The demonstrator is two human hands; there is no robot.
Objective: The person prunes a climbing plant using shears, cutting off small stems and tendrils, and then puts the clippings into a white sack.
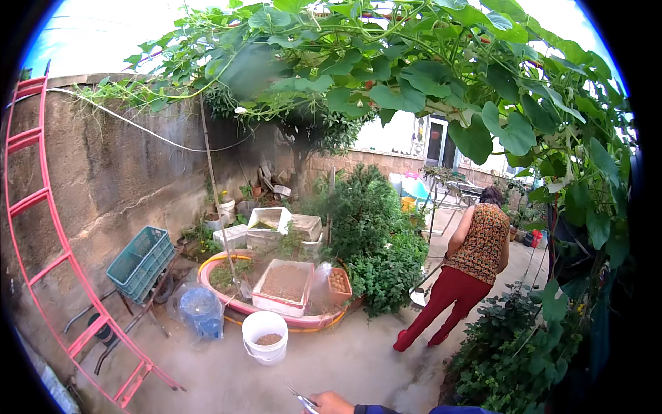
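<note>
At the bottom edge of the head view my right hand (331,402) is closed around a slim, pointed metal tool (300,396), which looks like scissors or shears; its handles are mostly hidden. The tip points up and left, towards a white plastic bucket (265,331) with brown granular material inside. My left hand is out of view. Behind the bucket, a white foam box (284,287) full of soil sits in a pink oval tub (235,306), beside an orange square pot (339,283) of round brown things.
A person (460,269) bends forward on the path at the right, back to me. A red ladder (57,227) leans at the left, near a green crate (142,264) on a cart. A blue bag (201,310) stands by the tub. Leafy vines (414,77) hang overhead.
</note>
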